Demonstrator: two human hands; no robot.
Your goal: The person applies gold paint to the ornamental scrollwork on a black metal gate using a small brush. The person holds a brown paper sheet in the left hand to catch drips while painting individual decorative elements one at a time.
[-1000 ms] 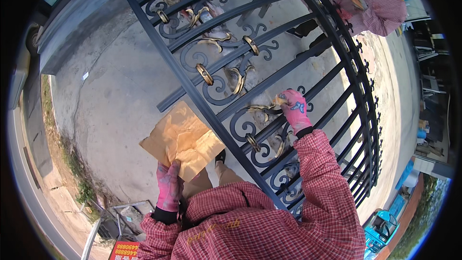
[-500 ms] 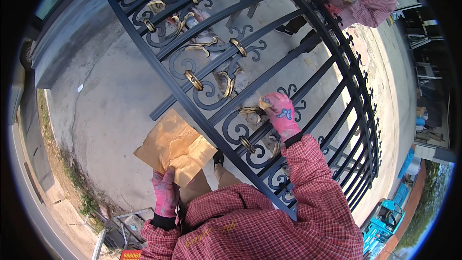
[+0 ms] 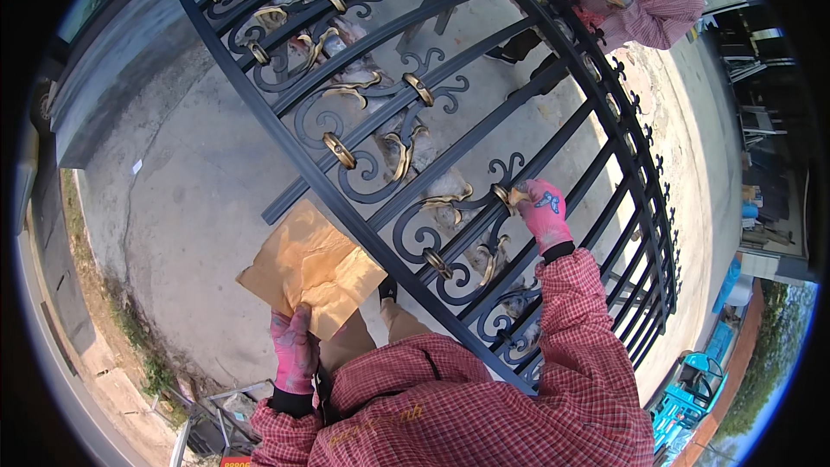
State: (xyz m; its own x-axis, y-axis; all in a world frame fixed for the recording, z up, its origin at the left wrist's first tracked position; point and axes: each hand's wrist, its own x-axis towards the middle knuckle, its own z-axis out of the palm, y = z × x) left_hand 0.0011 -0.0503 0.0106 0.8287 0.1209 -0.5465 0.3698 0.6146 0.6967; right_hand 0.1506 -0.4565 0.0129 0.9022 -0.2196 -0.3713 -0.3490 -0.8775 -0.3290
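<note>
Checked sleeves: closest to my camera, I see both of them reaching out from the lower edge.
Left hand: gloved in pink, I have it pinched narrow, thumb on top, on the near edge of a sheet.
Sheet: tan, creased, with shiny golden patches; it spreads out beyond the left fingers, near the gate's lower-left rail. I cannot tell whether the two touch.
Right hand: also in a pink glove, palm down over the gate; I have its fingers drawn together on a small scrap.
Scrap: tan-gold, poking from the right fingertips up against a gold collar; its far side is hidden by the glove.
Gold collar: wraps a dark bar; half a second ago the right hand covered it, and now I see it bare, the hand having shifted to its right.
Left side: my hold on the sheet matches the earlier view.
Gate: dark metal, tilted across my view, with curled scrolls and golden leaf edges.
Concrete: grey, below the gate.
Co-worker: beyond the gate's far edge, in a pinkish checked shirt.
Blue vehicle: well apart, far right.
</note>
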